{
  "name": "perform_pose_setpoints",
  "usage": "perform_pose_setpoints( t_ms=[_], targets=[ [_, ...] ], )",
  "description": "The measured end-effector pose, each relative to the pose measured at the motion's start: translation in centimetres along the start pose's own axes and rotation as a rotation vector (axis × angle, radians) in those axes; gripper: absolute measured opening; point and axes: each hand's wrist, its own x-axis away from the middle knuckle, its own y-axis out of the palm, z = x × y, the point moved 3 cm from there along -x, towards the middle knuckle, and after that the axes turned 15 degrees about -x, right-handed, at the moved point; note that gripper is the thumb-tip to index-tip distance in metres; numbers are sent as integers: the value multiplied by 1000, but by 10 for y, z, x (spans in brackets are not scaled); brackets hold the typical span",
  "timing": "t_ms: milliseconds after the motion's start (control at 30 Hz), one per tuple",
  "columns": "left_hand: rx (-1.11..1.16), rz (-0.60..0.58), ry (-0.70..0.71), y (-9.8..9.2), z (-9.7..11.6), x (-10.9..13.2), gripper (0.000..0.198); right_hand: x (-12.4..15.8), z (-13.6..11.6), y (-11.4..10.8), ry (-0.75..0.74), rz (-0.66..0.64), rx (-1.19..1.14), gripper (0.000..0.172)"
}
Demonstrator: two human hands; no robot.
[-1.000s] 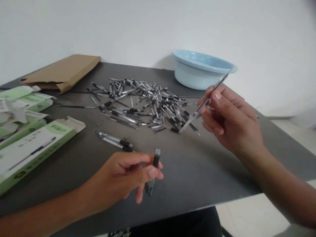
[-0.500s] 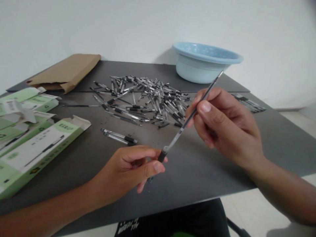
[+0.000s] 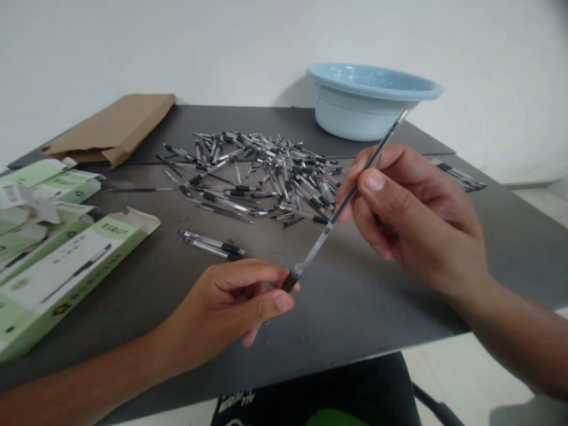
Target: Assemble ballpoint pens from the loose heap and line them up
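Observation:
My left hand (image 3: 242,302) pinches a pen barrel (image 3: 290,280) by its black grip, its open end pointing up and to the right. Between the thumb and fingers of my right hand (image 3: 412,219) is a pen refill (image 3: 344,204), dark with a clear lower part and a metal tip at the top. The refill's lower end meets the mouth of the barrel; how deep it sits inside is hard to see. Just beyond my left hand, two pens (image 3: 210,245) lie side by side. A heap of pen parts (image 3: 266,171) spreads over the middle of the table.
Green-and-white pen boxes (image 3: 66,278) lie along the left. Behind them is a brown paper bag (image 3: 115,127). A light blue basin (image 3: 368,100) stands at the back right, and several pens (image 3: 461,174) lie beyond my right hand on the dark table (image 3: 346,331).
Both hands keep their grips, with the refill still at the barrel's mouth. My right hand has shifted slightly right and up in view; the whole view has shifted a little.

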Motion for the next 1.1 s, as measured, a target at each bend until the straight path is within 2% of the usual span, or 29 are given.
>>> perform_pose_setpoints(
  t_ms=[367,533,667,800,900,967,1100],
  targets=[
    [46,4,14,0,2,1,7,0,2,1,4,-5,9,14],
    [63,-16,16,0,1,1,8,7,4,0,-42,-19,124,8],
    [82,-32,13,1,0,0,11,11,12,4,-35,-137,232,12],
    [67,-41,-34,2,1,0,19,8,16,-1,-151,-275,247,27],
    [37,-39,-92,1,0,-1,23,0,12,-19,-192,-174,306,30],
    [27,-46,-104,1,1,-1,25,-9,5,-36,-253,-33,348,30],
    [18,-46,-109,2,2,-3,28,-27,-10,-76,-387,262,496,39]
  ],
)
